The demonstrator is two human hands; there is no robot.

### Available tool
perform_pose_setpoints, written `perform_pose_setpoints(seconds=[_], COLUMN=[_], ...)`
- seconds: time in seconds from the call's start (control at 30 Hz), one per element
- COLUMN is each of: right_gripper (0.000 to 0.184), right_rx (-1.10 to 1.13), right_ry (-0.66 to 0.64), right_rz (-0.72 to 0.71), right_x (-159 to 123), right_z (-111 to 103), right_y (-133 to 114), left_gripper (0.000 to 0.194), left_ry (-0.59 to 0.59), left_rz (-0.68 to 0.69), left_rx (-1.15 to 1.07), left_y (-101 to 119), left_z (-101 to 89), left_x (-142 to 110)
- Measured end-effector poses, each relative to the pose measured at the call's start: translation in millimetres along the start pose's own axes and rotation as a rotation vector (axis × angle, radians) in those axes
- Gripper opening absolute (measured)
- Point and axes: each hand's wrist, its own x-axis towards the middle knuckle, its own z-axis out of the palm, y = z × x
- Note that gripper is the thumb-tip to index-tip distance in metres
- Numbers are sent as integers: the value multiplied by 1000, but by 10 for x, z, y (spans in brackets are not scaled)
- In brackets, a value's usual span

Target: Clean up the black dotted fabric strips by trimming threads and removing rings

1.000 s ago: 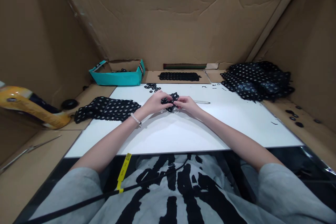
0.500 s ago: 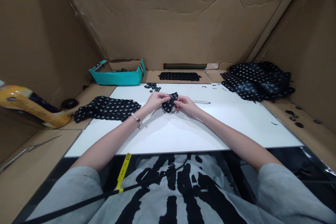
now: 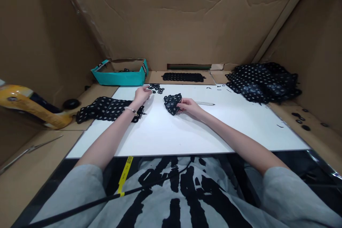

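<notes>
My right hand point(image 3: 188, 106) pinches the edge of a crumpled piece of black dotted lace point(image 3: 172, 103), which rests on the white board point(image 3: 171, 135). My left hand point(image 3: 142, 94) reaches to the far left of that lace, its fingertips beside a small heap of black lace motifs point(image 3: 156, 88). Whether those fingers hold a motif is too small to tell. Nearest my left wrist lies a folded length of black lace with white dots point(image 3: 107, 110).
A thin pale tool point(image 3: 205, 103) lies on the board right of my right hand. Behind stand a teal box point(image 3: 120, 78) and a black lace strip point(image 3: 183, 77). A large lace heap point(image 3: 263, 82) sits far right. Cardboard walls surround the board.
My left hand has let go of the lace and moved left and away, to the small heap of motifs. The lace stays in my right hand, and its folds have opened a little.
</notes>
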Motion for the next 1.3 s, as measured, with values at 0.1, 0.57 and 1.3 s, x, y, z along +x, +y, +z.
perform_pose_setpoints(seconds=[0.1,0.57,1.3], right_gripper=[36,35,49], right_rx=[10,-18,-35], right_ry=[-2,-5,-25], right_rz=[-6,8,-45], right_x=[-5,5,-5], right_z=[14,-14,-34], right_y=[-13,-48,-65], left_gripper=[74,26,27], left_ry=[30,-600,-582], left_rz=[97,848,666], left_rx=[-16,343,233], left_y=[22,667,688], left_z=[2,232,325], left_x=[7,-860,-934])
